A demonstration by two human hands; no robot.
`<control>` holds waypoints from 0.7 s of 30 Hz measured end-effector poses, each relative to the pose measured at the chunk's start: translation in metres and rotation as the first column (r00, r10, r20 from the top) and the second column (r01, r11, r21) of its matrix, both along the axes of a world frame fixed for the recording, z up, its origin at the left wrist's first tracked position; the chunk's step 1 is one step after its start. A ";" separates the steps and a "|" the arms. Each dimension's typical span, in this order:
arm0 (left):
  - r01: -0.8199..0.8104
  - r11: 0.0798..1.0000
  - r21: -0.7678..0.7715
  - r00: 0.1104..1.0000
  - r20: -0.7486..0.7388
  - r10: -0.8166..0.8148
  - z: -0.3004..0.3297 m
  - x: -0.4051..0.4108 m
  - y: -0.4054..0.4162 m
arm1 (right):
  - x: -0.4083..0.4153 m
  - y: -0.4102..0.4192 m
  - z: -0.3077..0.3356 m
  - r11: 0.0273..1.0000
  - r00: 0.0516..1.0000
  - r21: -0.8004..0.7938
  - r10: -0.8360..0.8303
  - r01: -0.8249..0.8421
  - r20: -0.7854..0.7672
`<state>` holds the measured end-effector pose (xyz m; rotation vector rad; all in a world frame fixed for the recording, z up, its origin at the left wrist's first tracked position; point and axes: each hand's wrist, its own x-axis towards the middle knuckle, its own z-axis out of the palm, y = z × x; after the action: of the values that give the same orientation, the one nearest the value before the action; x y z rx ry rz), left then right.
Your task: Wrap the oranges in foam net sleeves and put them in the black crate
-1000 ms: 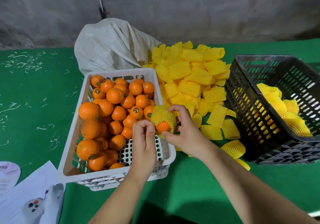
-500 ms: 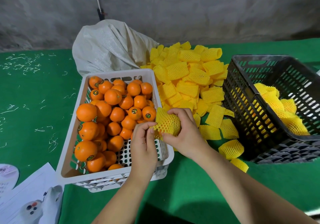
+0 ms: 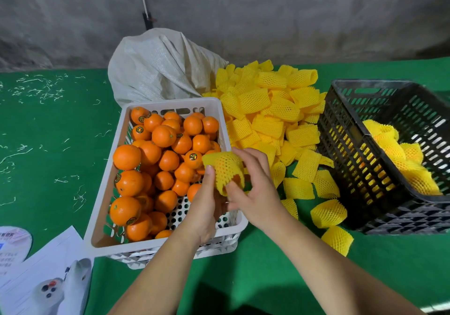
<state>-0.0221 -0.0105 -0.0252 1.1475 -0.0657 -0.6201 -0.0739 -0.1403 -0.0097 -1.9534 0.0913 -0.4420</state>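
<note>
The foam net sleeve (image 3: 225, 170), with orange showing through its mesh, is held over the right rim of the white crate (image 3: 155, 247); the left hand (image 3: 207, 207) grips its lower left side and the right hand (image 3: 253, 190) pinches its right edge. Judged step: sleeving nearly complete; next, carry it right into the black crate (image 3: 345, 159). The white crate holds bare oranges (image 3: 163, 135); the black crate holds wrapped oranges (image 3: 399, 154); loose sleeves (image 3: 270, 110) lie between on the table (image 3: 48, 132).

Fruit-packing workroom, we judge: rough concrete wall (image 3: 267, 15) at twelve o'clock, green-covered table (image 3: 48, 144), woven sack (image 3: 158, 66), heaped foam net sleeves (image 3: 267, 110) at one o'clock.
</note>
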 end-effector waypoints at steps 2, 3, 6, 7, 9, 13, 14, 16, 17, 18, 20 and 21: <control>-0.007 0.998 -0.055 0.999 0.050 0.009 -0.003 0.001 0.002 | -0.003 -0.003 -0.001 0.988 0.987 0.028 0.154 -0.152 -0.046; -0.023 0.996 -0.081 0.997 0.077 0.029 -0.003 0.000 0.003 | -0.005 -0.002 0.001 0.971 0.977 0.143 0.203 -0.193 -0.063; -0.057 0.997 -0.055 0.989 0.134 0.064 -0.003 -0.003 0.000 | -0.001 0.002 0.008 0.910 0.983 0.411 0.129 -0.064 -0.132; -0.050 0.999 -0.017 0.986 0.161 0.052 -0.004 -0.004 -0.002 | 0.003 0.002 0.011 0.922 0.975 0.387 0.109 -0.026 -0.195; -0.036 0.998 0.051 0.980 0.197 0.025 -0.007 -0.005 -0.004 | 0.011 -0.004 0.015 0.948 0.936 0.313 0.159 -0.056 -0.314; 0.065 0.992 0.108 0.955 0.281 -0.093 -0.002 -0.006 -0.001 | 0.012 -0.025 0.021 0.936 0.913 0.327 0.243 -0.131 -0.329; 0.099 0.985 0.144 0.945 0.295 -0.138 -0.003 -0.006 -0.001 | 0.010 -0.029 0.022 0.937 0.932 0.335 0.208 -0.102 -0.296; 0.123 0.961 0.248 0.947 0.261 -0.188 -0.008 -0.006 -0.002 | 0.005 -0.035 0.024 0.943 0.971 0.331 0.091 -0.014 -0.221; 0.125 0.949 0.289 0.953 0.233 -0.196 -0.013 -0.003 -0.001 | 0.003 -0.041 0.024 0.939 0.982 0.340 0.023 0.044 -0.190; 0.121 0.938 0.323 0.959 0.208 -0.195 -0.018 0.001 0.000 | 0.000 -0.049 0.025 0.925 0.984 0.362 -0.052 0.112 -0.171; 0.105 0.896 0.431 0.962 0.184 -0.202 -0.023 0.015 0.001 | -0.006 -0.075 0.030 0.904 0.965 0.345 -0.209 0.253 -0.160; 0.125 0.848 0.515 0.959 0.155 -0.236 -0.028 0.024 0.000 | -0.009 -0.092 0.032 0.903 0.946 0.288 -0.284 0.318 -0.155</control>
<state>0.0022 -0.0101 -0.0533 1.7309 -0.2089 -0.7023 -0.0831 -0.2324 0.0227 -1.6532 0.5121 -0.4902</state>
